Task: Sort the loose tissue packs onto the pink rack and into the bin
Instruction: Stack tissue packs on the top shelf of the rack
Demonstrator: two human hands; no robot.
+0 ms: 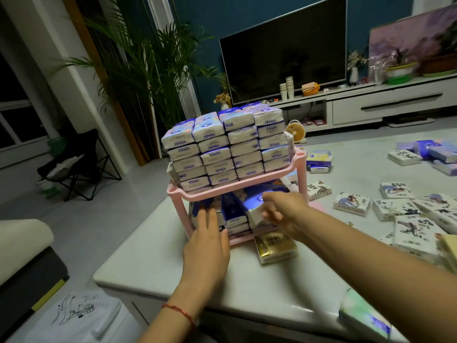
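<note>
Surface (153,263) bearing pink rack (176,191), upper tier full. Left grip (207,243), fingers spread flat, presses lower-tier packs. Right grip (284,210), nearer the gap, pinches a tissue pack (253,206) at the lower tier's mouth, long axis apparently pointing inward.

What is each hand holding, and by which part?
Right hand grips a blue-white tissue pack by its near right edge, at the pink rack's lower shelf. Left hand holds nothing, straight fingers against packs there.

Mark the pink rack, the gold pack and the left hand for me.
pink rack (173,190): head view, front left corner of upper shelf.
gold pack (275,248): head view, top face.
left hand (206,246): head view, back of the hand.
</note>
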